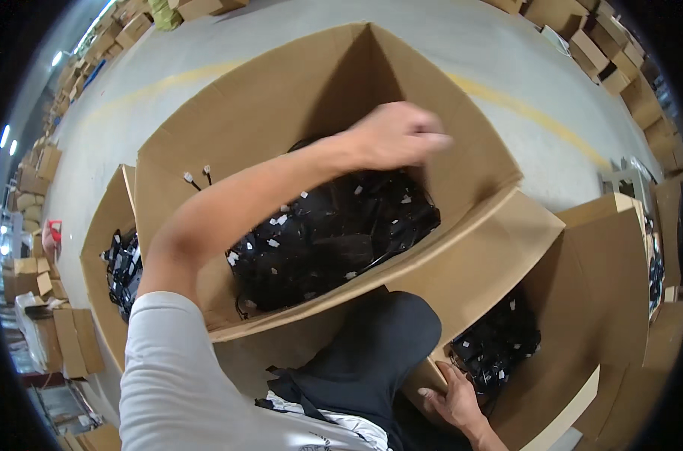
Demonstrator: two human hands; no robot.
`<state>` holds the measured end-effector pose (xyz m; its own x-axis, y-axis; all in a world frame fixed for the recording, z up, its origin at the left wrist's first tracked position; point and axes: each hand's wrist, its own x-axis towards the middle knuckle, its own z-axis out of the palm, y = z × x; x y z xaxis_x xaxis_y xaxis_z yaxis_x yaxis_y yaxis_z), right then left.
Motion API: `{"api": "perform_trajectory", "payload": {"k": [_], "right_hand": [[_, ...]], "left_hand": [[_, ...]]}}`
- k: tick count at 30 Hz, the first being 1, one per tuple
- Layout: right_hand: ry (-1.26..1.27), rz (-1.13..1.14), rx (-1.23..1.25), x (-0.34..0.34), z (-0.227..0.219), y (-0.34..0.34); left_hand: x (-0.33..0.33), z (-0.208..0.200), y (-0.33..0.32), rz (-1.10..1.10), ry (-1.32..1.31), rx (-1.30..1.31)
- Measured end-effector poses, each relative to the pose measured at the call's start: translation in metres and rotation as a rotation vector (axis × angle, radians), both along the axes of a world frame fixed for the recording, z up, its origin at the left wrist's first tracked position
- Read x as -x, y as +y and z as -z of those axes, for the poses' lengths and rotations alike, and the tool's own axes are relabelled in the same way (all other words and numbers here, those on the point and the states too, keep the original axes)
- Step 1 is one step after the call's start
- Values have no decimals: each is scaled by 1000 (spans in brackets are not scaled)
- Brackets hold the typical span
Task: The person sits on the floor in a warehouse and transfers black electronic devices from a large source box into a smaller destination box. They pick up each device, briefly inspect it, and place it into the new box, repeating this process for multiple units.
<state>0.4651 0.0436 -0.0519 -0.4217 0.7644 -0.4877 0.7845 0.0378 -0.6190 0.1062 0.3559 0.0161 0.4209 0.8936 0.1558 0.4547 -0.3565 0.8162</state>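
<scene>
My left arm (229, 203) reaches across a large open cardboard box (244, 98). Above its contents, my left hand (398, 135) is curled closed and slightly blurred; whatever its fingers hold, if anything, is hidden. Inside lies a heap of black cables (334, 233) with small white connectors and shiny black wrapping. Low on the right, my right hand (459, 402) closes over the near edge of a second cardboard box (590, 293), thumb and fingers on either side. More black bundles with white connectors (499, 338) lie in that box, beside my fingers.
Another box (104, 203) with black cables stands at the left, against the large one. My dark-trousered knee (402, 323) is between the large box and the right one. Stacked cartons (612, 52) line the far right, with more along the left. A yellow line (529, 113) crosses the grey floor.
</scene>
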Motion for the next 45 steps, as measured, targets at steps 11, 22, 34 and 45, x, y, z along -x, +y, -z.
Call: {"api": "perform_trajectory", "payload": {"k": [11,22,34,45], "right_hand": [[-120,17,-106,9,7,0],[-194,55,-200,14,-1,-5],[334,284,-426,31,-60,42],[1347,564,-27,128,-174,110]], "left_hand": [[114,293,-109,-387,964,241],[127,286,-83,-414,1232,150],[131,-110,-113,-275,-508,404],[63,-140,-135,120,-764,455]]}}
